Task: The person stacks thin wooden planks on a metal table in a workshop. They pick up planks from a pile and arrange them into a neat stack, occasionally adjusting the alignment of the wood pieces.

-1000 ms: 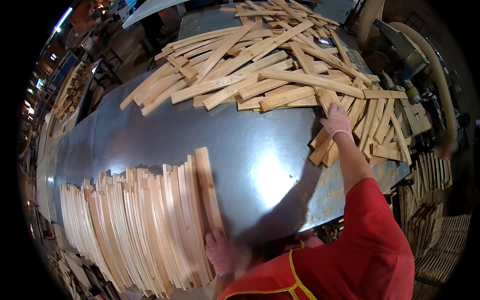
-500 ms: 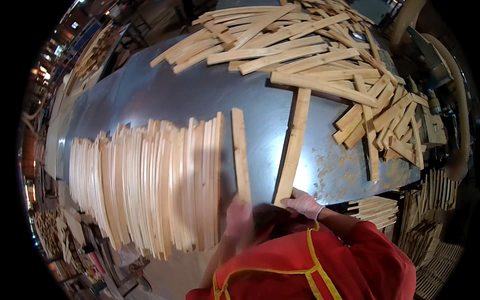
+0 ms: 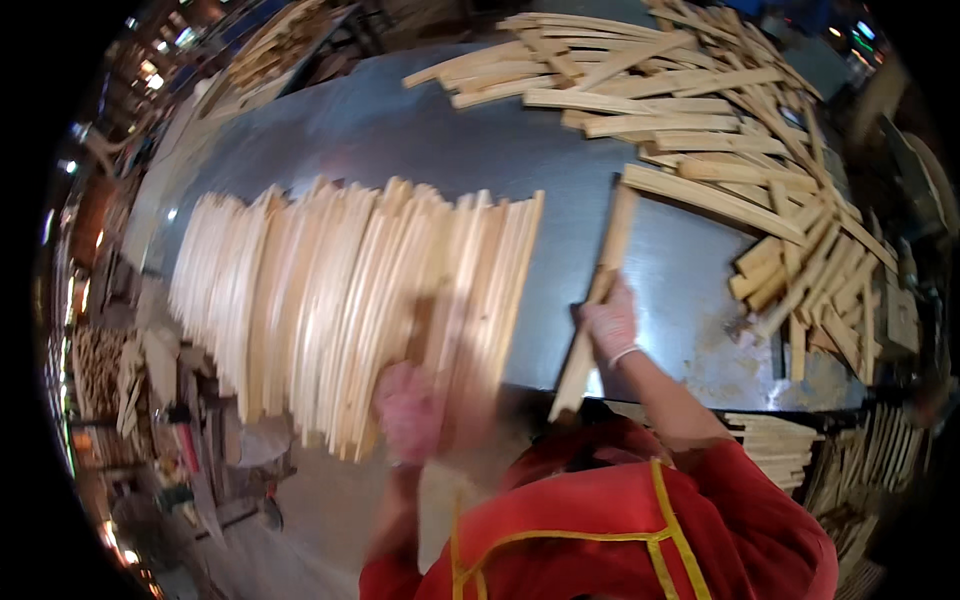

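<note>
My right hand (image 3: 610,322), in a pale glove, is closed around the middle of a wooden slat (image 3: 618,232). That slat lies lengthwise to me, one end near a longer slat and the other at the table's near edge. My left hand (image 3: 407,412), gloved and smeared by motion, is at the near ends of a tightly packed row of slats (image 3: 310,300) standing side by side on the left. Blur hides its fingers and whether a slat is in them.
A loose heap of slats (image 3: 680,130) covers the far right of the metal table (image 3: 380,130). One long slat (image 3: 710,203) lies across the heap's near edge. Below the table on the right are stacked slats (image 3: 775,445). More wood (image 3: 100,370) lies on the left.
The view has swung left. My left hand has moved from beside the row to its near ends, and the separate slat it held no longer shows apart. My right hand has slid farther up its slat.
</note>
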Demonstrator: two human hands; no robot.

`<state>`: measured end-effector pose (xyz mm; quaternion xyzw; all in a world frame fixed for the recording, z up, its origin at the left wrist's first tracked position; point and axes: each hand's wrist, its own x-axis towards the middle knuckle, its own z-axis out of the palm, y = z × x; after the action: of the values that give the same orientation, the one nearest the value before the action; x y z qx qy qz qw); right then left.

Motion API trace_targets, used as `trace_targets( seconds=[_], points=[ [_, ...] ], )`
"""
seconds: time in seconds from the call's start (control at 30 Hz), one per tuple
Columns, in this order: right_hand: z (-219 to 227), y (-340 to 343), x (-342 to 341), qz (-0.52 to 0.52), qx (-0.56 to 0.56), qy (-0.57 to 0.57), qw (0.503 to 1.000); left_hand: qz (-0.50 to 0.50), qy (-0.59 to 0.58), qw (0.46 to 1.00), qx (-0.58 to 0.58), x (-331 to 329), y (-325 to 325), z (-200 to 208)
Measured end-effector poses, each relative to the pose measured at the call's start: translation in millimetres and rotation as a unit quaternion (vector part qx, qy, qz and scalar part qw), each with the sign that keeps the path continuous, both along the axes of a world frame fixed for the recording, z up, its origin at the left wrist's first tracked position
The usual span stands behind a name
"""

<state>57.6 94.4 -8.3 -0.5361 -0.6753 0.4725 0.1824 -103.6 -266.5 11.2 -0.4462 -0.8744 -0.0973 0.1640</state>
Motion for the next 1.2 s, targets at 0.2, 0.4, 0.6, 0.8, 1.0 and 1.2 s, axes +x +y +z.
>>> trace_targets(
  seconds=[0.2,0.4,0.6,0.8,1.0,1.2],
  points=[
    [22.4,-45.4,-33.6,0.341,-0.097,-0.043,0.934,0.172,-0.019,0.976,-0.131,-42.0,-58.3,-13.3],
    [43.3,153.9,-24.7,0.271,0.250,-0.134,0.920,0.247,0.004,0.951,-0.187,-14.1,-6.3,14.5],
    [38.9,328.3,76.0,0.256,0.276,-0.423,0.825,-0.057,-0.105,0.988,-0.097,67.6,128.0,25.4],
    [54.1,201.6,77.3,0.347,-0.074,-0.085,0.931,-0.094,-0.674,0.731,0.058,142.3,262.4,19.3],
    [47.2,211.5,154.4,0.101,0.240,-0.172,0.950,0.069,-0.857,0.507,0.061,138.8,279.7,10.5],
    [16.8,255.3,288.5,-0.125,0.220,-0.445,0.859,0.014,-0.681,0.731,0.041,111.7,223.1,-16.7]
  ],
)
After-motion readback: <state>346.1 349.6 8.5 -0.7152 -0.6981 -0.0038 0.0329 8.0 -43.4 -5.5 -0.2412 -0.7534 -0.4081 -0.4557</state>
